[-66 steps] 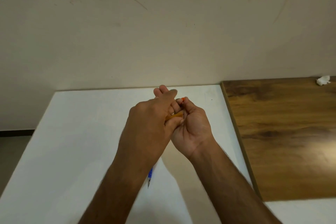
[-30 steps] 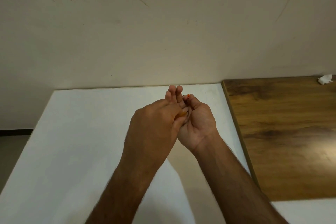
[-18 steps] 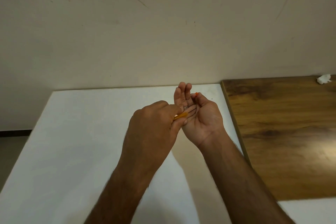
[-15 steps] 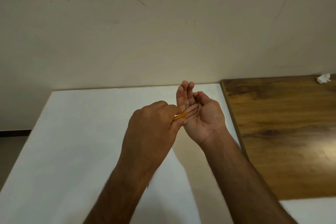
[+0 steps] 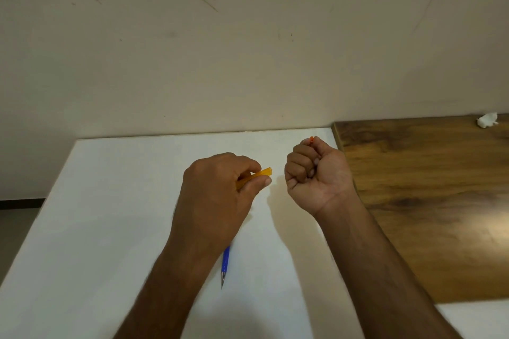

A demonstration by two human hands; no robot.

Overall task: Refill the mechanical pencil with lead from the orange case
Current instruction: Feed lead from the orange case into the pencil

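Observation:
My left hand point(image 5: 220, 190) pinches the orange lead case point(image 5: 257, 175) between thumb and forefinger, its open end pointing right. My right hand point(image 5: 316, 173) is a closed fist, palm toward me, with a small orange cap point(image 5: 311, 140) sticking out between thumb and forefinger at the top. Whether any lead lies inside the fist is hidden. The two hands are apart, a gap of white table between them. The blue mechanical pencil point(image 5: 225, 263) lies on the white table point(image 5: 110, 215) under my left forearm, metal tip toward me; its upper part is hidden by the arm.
A brown wooden board point(image 5: 427, 187) lies along the table's right side, right next to my right hand. A crumpled white scrap point(image 5: 487, 120) sits at its far right corner. A plain wall stands behind the table's far edge.
My hands have drawn apart. The right palm, held open under the case, has closed into a fist. The left hand with the case has moved down and left, and the pencil shows again.

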